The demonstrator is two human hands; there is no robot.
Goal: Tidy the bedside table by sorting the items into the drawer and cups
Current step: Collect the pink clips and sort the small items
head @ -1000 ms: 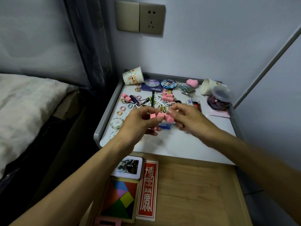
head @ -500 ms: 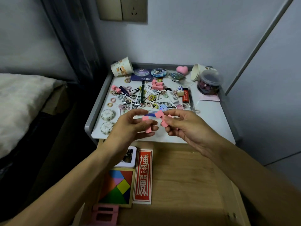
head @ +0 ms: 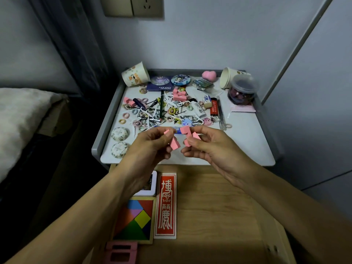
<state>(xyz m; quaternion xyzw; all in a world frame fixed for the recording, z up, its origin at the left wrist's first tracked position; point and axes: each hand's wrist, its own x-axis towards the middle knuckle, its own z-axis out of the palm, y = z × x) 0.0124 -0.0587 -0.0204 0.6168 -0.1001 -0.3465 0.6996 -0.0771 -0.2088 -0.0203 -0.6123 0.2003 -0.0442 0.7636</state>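
Head view: over the worktop's (head: 247,147) front edge, left hand (head: 150,149) and right hand (head: 209,149) each have a pinching grip on pink blocks (head: 174,145), probably light, slightly soft; hold flat faces.

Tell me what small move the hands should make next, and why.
Probably lower both hands into the drawer and release there: the left hand and right hand each pinch pink pieces, and the drawer stands open with bare wood.

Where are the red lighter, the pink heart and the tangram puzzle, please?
red lighter (head: 214,107): head view, middle of its red body.
pink heart (head: 209,75): head view, centre of its upper face.
tangram puzzle (head: 136,220): head view, middle of the coloured tiles.
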